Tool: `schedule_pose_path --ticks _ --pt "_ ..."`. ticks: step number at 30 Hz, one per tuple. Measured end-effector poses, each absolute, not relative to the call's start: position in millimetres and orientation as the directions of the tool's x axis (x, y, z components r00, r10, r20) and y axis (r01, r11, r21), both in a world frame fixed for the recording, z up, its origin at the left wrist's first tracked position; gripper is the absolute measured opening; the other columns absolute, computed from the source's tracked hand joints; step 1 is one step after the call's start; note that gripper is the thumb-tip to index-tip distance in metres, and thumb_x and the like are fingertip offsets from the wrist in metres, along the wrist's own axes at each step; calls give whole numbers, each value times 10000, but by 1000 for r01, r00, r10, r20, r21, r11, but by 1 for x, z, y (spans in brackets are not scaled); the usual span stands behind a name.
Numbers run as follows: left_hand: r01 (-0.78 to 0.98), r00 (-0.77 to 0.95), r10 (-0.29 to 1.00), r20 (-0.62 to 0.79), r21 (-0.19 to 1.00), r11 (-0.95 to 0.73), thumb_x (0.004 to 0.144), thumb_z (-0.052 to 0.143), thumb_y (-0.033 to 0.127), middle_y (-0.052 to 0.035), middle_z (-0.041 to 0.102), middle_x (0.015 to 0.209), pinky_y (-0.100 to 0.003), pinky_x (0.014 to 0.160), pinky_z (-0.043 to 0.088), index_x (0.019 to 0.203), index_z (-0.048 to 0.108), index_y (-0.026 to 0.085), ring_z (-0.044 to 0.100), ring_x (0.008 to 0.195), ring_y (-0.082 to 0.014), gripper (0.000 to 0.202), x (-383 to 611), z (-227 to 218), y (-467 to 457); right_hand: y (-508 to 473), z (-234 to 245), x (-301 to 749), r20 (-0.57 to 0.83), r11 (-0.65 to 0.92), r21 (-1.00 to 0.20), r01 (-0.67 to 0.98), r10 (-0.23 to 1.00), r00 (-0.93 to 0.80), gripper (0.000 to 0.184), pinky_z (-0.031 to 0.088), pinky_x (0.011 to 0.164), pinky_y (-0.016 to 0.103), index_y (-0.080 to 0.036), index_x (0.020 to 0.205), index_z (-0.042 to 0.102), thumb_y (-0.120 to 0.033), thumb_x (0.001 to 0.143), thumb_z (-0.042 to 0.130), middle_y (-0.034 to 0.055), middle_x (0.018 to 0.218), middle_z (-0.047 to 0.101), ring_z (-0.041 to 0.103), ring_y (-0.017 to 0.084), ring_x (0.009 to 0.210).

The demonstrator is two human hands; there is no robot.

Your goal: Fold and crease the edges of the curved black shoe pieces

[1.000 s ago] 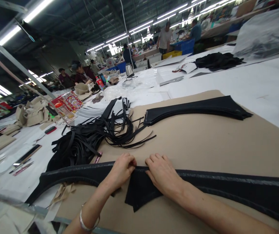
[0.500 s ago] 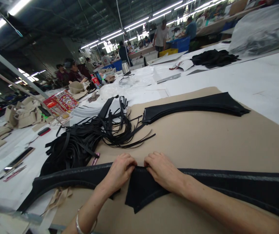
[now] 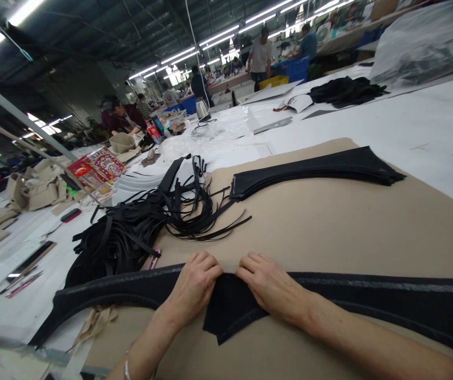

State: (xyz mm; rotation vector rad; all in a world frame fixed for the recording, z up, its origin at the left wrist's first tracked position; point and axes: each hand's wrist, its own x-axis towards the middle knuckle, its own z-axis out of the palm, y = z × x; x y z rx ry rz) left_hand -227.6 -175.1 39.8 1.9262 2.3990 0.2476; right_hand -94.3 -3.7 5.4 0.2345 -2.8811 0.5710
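Observation:
Curved black fabric panels (image 3: pixel 368 295) with a pale, shiny strip along the upper edge lie in a row across the tan sheet (image 3: pixel 329 232). My left hand (image 3: pixel 199 281) is closed on the top edge of the middle black panel (image 3: pixel 232 306), its fingertips curled over and partly hidden. Close by on the right, my right hand (image 3: pixel 269 282) pinches the same edge. Between the two hands a short length of that edge shows. Another black panel (image 3: pixel 103 287) reaches out to the left from under my left hand.
A stack of black panels (image 3: pixel 313 171) lies farther back on the tan sheet. Left of it is a tangled heap of black strips (image 3: pixel 131 237), with a pink cutter (image 3: pixel 154 258) beside it. A red box (image 3: pixel 97 166) stands at left. Several people work in the background.
My left hand has rolled forward, its fingers now bent down over the panel edge. My right-hand fingers have shifted slightly at the edge. The panels stay nearly in place.

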Motion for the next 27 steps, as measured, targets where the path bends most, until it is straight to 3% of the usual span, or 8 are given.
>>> schedule_pose_path --ticks 10,18,21,24,27 --pt "996 -30 977 211 -74 47 962 370 169 -75 592 859 -371 770 439 898 628 129 504 880 -226 269 -220 28 -180 -7 -4 -92 303 937 -220 -272 -200 -932 118 323 733 335 -163 869 583 -77 906 512 46 895 562 453 200 841" --pt "995 -86 980 178 -32 93 943 438 149 -84 628 1046 -379 825 476 1153 595 149 528 954 -225 263 -228 26 -200 -7 -2 -90 324 942 -164 -291 -228 -918 78 323 713 343 -156 885 591 -95 903 544 42 893 561 460 201 829" --pt "987 -127 952 279 -57 148 950 371 121 -104 628 1044 -397 829 491 1095 622 134 529 972 -235 290 -226 24 -201 -8 -3 -89 325 947 -143 -287 -229 -918 67 329 711 349 -157 887 595 -105 900 555 41 891 561 463 206 832" --pt "980 -182 904 388 -9 201 939 340 75 -111 624 1067 -394 880 498 1138 609 126 529 1002 -224 339 -213 19 -194 -10 -4 -88 334 951 -125 -282 -228 -915 62 333 707 355 -159 880 594 -110 898 560 40 886 563 465 209 828" --pt "982 -187 914 360 71 173 937 341 75 -111 626 1077 -377 902 511 1207 572 113 543 1007 -212 357 -198 12 -184 -12 -4 -89 351 954 -103 -282 -230 -908 76 336 715 362 -154 942 599 -112 907 547 43 903 570 467 209 827"
